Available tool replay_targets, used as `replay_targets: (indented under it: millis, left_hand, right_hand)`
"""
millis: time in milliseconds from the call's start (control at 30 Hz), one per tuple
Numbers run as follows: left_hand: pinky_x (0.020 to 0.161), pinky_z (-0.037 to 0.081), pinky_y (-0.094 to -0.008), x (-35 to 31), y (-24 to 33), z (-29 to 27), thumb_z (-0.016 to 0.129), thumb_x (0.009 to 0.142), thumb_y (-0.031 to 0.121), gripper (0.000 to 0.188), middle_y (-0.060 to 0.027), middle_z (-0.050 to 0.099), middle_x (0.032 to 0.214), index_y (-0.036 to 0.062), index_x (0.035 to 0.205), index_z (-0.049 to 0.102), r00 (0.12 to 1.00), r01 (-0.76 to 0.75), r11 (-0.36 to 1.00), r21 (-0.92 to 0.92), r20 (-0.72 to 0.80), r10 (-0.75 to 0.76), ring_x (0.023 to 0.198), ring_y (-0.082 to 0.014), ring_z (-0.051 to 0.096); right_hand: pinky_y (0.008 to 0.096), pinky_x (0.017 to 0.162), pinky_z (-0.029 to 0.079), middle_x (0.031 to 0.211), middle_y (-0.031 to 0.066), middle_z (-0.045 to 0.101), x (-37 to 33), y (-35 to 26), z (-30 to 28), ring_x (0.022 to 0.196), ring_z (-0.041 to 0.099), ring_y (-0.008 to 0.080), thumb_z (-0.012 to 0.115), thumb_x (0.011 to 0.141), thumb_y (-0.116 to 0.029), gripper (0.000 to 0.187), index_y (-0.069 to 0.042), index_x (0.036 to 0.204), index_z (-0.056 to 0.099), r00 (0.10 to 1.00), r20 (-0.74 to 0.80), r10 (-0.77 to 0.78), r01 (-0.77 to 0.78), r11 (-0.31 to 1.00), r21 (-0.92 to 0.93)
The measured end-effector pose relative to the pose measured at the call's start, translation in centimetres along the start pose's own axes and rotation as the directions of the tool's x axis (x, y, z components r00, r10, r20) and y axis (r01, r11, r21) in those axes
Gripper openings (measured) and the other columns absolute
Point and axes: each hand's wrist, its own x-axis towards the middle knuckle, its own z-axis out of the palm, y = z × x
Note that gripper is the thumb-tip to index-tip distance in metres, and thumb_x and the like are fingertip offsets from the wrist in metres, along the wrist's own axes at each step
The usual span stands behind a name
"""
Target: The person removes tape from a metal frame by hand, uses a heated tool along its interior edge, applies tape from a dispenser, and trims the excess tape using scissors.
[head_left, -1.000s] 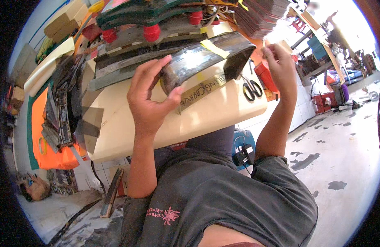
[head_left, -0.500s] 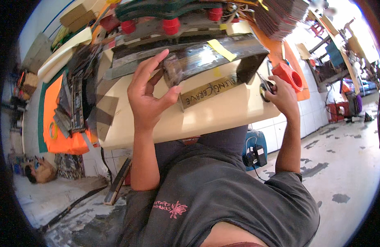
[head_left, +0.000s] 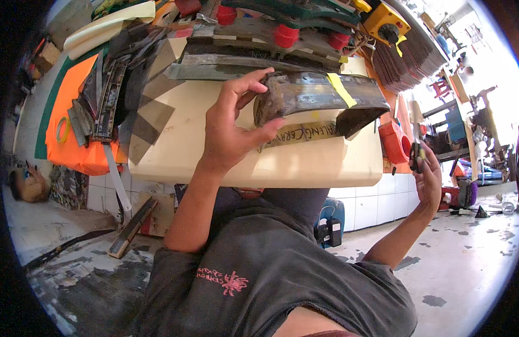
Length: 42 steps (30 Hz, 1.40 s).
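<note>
My left hand (head_left: 228, 129) is closed around the rounded left end of a dark, worn, curved form (head_left: 310, 90), thumb below and fingers above. A short yellow tape strip (head_left: 341, 90) sticks across the form's top. Below it, a brownish strip with hand lettering (head_left: 304, 136) shows above the cream work surface (head_left: 214, 163). Out past the right edge of the surface, my right hand (head_left: 428, 180) is shut on scissors (head_left: 418, 157) with black and yellow handles; their blades are hard to make out. A red hollow holder (head_left: 395, 143) lies just left of that hand.
Dark strips (head_left: 231, 62) and a green frame with red feet (head_left: 284, 36) stand behind the form. At left lie orange sheets (head_left: 74, 129) and a long dark metal bar (head_left: 109, 104). A yellow box with a black knob (head_left: 386, 25) sits by stacked sheets (head_left: 405, 56).
My right hand has moved right and away from the work surface with the scissors. My left hand's fingers have bent closer around the form's end. The whole view has shifted.
</note>
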Motion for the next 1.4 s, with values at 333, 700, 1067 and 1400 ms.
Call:
replay_targets:
  millis: [333, 700, 1067, 1400]
  left_hand:
    - [0.109, 0.053, -0.0398, 0.1, 0.6, 0.0, 0.084, 0.088, 0.014, 0.041, -0.0253, 0.06, 0.148, 0.001, 0.118, 0.059, 0.989, -0.137, 0.983, 0.12, -0.034, 0.142, 0.134, -0.0327, 0.063]
    - [0.115, 0.046, -0.0475, 0.8, 1.9, -0.5, 0.079, 0.09, 0.008, 0.016, -0.02, 0.06, 0.149, 0.0064, 0.104, 0.071, 0.967, -0.24, 0.913, 0.331, 0.003, 0.253, 0.144, -0.0411, 0.053]
    - [0.119, 0.041, -0.05, 1.8, 3.3, -0.7, 0.075, 0.09, 0.005, 0.007, -0.0164, 0.062, 0.145, 0.0043, 0.096, 0.071, 0.943, -0.329, 0.829, 0.452, 0.117, 0.31, 0.145, -0.0385, 0.051]
    - [0.108, 0.049, -0.0432, 2.0, 3.3, -0.6, 0.066, 0.097, 0.003, 0.003, -0.0173, 0.071, 0.123, 0.0003, 0.097, 0.065, 0.987, -0.146, 0.963, 0.226, 0.094, 0.127, 0.128, -0.0337, 0.065]
  right_hand:
    - [0.0272, 0.078, 0.056, 0.118, 0.0128, 0.069, 1.9, -6.3, 6.3, 0.101, 0.066, 0.0164, 0.085, 0.086, -0.018, 0.064, -0.001, 0.142, 0.059, 0.765, 0.262, -0.588, 0.635, 0.756, -0.158]
    - [0.0406, 0.088, 0.053, 0.11, 0.0119, 0.071, 6.0, -16.4, 15.0, 0.099, 0.065, 0.0284, 0.079, 0.079, -0.041, 0.062, -0.005, 0.13, 0.073, 0.416, 0.811, -0.412, 0.908, 0.138, -0.396]
    - [0.0374, 0.083, 0.058, 0.111, 0.0103, 0.067, 8.6, -20.1, 16.8, 0.095, 0.069, 0.0245, 0.078, 0.079, -0.016, 0.057, -0.01, 0.135, 0.072, 0.267, 0.926, -0.268, 0.964, 0.054, -0.262]
    - [0.0439, 0.085, 0.054, 0.111, 0.0129, 0.067, 10.0, -21.9, 18.9, 0.097, 0.066, 0.0281, 0.078, 0.079, -0.015, 0.057, -0.01, 0.136, 0.071, 0.084, 0.978, -0.19, 0.995, -0.039, -0.093]
